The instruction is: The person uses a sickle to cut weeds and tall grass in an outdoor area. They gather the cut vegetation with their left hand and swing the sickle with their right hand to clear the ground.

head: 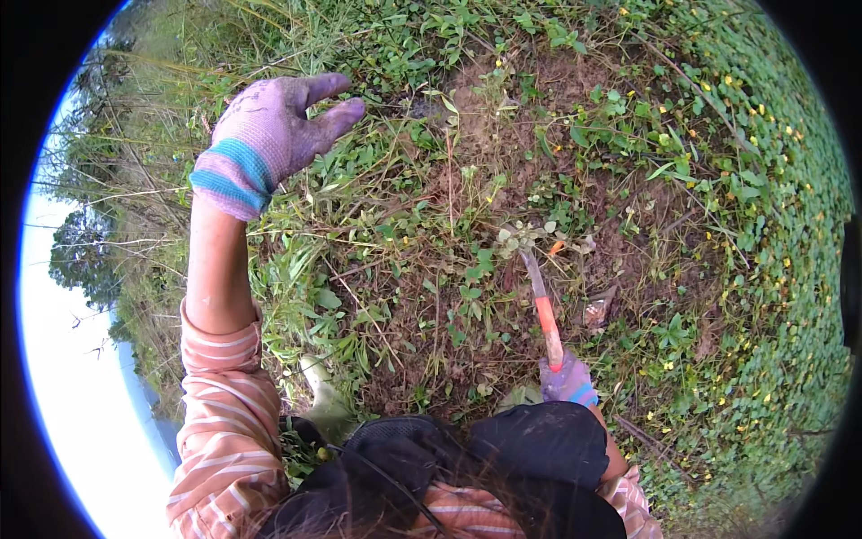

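Observation:
My left hand point(289, 124), in a soiled purple knit glove with a blue-banded cuff, is held out above the weeds at the left. Its thumb and a finger are spread, and nothing shows between them. In a matching glove, my right hand point(567, 378) grips a hand tool with an orange-and-tan handle point(547, 323) beside my knee. The tool's curved metal blade point(532, 269) points away from me. Its tip is hidden behind a small leafy weed point(522, 237), so I cannot tell the tool's exact kind.
Bare brown soil point(471, 101) shows between low weeds and dry stems. Dense ground cover with yellow flowers point(754, 135) lies along the right. Tall grass point(148, 121) stands at the left. A pale green boot point(323, 397) is below my left arm, near my dark-clothed knee point(539, 438).

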Demonstrator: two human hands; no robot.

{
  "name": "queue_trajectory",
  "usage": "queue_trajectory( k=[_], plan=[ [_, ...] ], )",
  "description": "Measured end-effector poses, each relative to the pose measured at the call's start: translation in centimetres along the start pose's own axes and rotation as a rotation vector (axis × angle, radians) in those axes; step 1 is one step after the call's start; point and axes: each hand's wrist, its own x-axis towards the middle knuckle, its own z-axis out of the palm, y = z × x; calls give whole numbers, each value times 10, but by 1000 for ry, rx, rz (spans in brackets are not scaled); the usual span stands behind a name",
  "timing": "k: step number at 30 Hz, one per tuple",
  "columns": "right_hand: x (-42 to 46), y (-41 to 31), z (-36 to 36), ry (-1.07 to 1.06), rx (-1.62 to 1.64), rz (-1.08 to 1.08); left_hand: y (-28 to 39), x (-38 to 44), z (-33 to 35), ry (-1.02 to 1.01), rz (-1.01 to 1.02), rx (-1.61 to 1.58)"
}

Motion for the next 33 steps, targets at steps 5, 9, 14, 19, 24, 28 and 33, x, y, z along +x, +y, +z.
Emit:
queue_trajectory(
  k=[5,9,14,19,24,28,33],
  plan=[
    [7,-12,4,-60,15,-45,120,14,54,62,593,-549],
    [7,9,35,-185,306,90,173,43,199,-232,164,-362],
    [-13,34,49,-269,764,227,194,29,275,-397,-54,-281],
    [-48,49,35,53,427,287,163,55,306,-570,92,-277],
    [-30,30,0,258,915,276,140,63,306,-545,234,-238],
    [43,17,-24,142,920,126,150,62,301,-542,292,-240],
    [-10,76,51,75,607,348,140,62,281,-576,369,-218]
  ],
)
